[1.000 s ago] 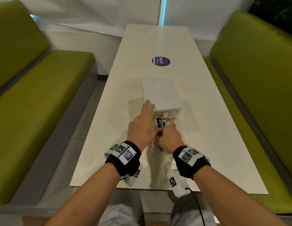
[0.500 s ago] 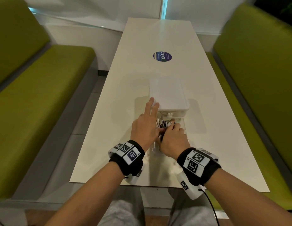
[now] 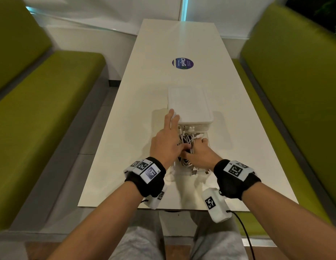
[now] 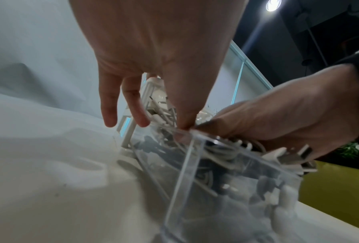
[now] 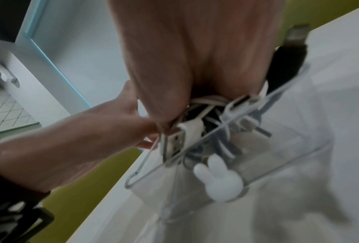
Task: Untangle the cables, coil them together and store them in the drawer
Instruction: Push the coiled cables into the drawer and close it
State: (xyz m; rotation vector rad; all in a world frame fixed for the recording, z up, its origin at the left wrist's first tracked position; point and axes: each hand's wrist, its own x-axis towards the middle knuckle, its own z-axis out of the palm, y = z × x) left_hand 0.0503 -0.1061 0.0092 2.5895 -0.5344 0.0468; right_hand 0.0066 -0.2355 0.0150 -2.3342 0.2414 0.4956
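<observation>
A bundle of white and black cables (image 3: 187, 139) lies in a clear plastic drawer (image 4: 195, 164) pulled out of a white drawer box (image 3: 189, 106) on the table. My left hand (image 3: 167, 141) rests its straight fingers on the box's near left corner, and its thumb touches the cables. My right hand (image 3: 199, 152) lies over the bundle and holds it down inside the drawer, thumb and fingers around the loops (image 5: 197, 125). USB plugs stick up over the drawer's front wall (image 5: 288, 156). A white rabbit-shaped knob (image 5: 218, 180) sits on that wall.
The long white table (image 3: 144, 128) carries a round dark sticker (image 3: 182, 63) beyond the box. Green bench seats (image 3: 41, 113) run along both sides, the right bench (image 3: 294, 91) close to the table. The table's near edge is just in front of my wrists.
My right hand has flattened and reached further forward over the cables in the drawer. The left hand has stayed on the box corner.
</observation>
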